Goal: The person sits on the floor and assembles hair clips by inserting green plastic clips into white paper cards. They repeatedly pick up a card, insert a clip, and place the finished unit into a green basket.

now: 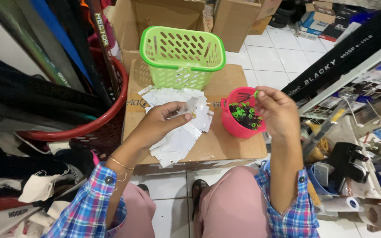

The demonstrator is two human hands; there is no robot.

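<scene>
My left hand [162,121] pinches a small clear plastic bag [189,107] above a loose pile of white packets [179,128] on a cardboard box [225,145]. My right hand [276,110] is raised beside a small pink basket [237,125] and holds a tiny green piece [256,93] between thumb and finger. The pink basket is filled with several small green and black pieces [244,115]. A light green plastic basket [182,55] stands at the back of the box, just behind the packets.
A large red basket [106,119] with dark rods leaning in it stands at the left. Cardboard boxes [232,20] stand behind. A shelf of packaged goods [367,132] and a black rod case [345,59] crowd the right. White floor tiles [283,57] show beyond.
</scene>
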